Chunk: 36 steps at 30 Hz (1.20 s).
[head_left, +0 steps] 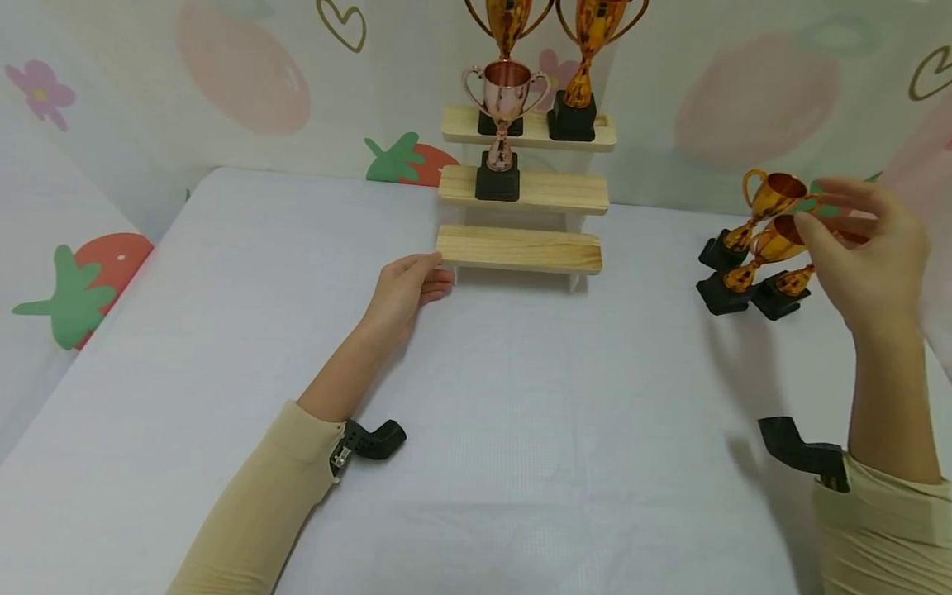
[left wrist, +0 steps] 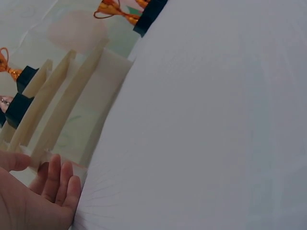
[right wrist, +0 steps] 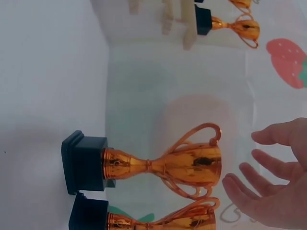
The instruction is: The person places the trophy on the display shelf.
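1. Fingers of my left hand (head_left: 405,285) lie straight and together on the white table (head_left: 521,430), their tips touching the left end of the lowest step of the wooden stepped shelf (head_left: 521,248). I judge this steadies the shelf; nothing is gripped.
2. Past those fingertips, up the steps, the rose-coloured trophy (head_left: 502,124) stands on the middle step, and two gold trophies sit on the top step, out of the way of either hand.
3. My right hand (head_left: 866,248) hovers with fingers spread and relaxed, clamped on nothing. The three small gold trophies (head_left: 754,248) cluster just left of its fingertips, upright on black bases. I judge the hand is opened to take one by the cup.
4. The right wrist view shows a clear gap between fingertips (right wrist: 240,184) and the nearest cup (right wrist: 192,163), which the head view blurs. The left wrist view shows the fingers (left wrist: 60,179) against the shelf's edge.
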### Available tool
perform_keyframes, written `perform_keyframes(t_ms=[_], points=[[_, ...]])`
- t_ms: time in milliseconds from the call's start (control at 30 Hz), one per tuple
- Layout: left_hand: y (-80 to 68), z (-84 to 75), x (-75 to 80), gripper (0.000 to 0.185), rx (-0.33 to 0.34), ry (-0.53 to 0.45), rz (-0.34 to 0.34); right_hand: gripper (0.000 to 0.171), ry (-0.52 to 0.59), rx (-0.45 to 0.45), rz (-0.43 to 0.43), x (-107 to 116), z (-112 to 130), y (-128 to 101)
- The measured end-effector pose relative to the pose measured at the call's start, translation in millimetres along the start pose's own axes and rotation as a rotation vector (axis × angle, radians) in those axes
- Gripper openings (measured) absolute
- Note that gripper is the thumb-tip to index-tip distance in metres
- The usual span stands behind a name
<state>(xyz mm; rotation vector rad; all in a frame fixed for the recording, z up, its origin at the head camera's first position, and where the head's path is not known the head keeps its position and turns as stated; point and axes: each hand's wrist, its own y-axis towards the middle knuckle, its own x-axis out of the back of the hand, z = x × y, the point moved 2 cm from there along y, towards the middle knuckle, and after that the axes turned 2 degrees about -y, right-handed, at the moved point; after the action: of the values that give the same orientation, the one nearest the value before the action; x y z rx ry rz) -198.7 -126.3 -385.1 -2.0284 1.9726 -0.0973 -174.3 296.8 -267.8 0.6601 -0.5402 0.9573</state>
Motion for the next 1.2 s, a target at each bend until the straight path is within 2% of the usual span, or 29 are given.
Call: perform_keyframes(t_ms=[167, 333, 567, 833, 1200], points=[[0.1, 1.0, 1.4, 0.036, 0.005, 0.000, -0.001, 0.050, -0.044, -0.043, 0.054, 2.6, -5.3, 3.6], [-0.4, 0.1, 2.6, 0.037, -0.006, 0.012, 0.004, 0.055, -0.044, -0.047, 0.126, 3.7, -9.5, 7.9], [0.2, -0.6, 2.3, 0.041, -0.002, 0.032, 0.011, 0.058, -0.032, -0.011, 0.199, 7.0, -14.1, 10.4], [0.8, -0.5, 1.5, 0.042, -0.007, 0.032, 0.011, 0.066, -0.117, 0.083, 0.273, 3.6, -20.6, 14.6], [1.2, -0.1, 0.9, 0.042, -0.003, 0.038, 0.015, 0.060, -0.197, 0.131, 0.280, -0.6, -22.5, 15.1]])
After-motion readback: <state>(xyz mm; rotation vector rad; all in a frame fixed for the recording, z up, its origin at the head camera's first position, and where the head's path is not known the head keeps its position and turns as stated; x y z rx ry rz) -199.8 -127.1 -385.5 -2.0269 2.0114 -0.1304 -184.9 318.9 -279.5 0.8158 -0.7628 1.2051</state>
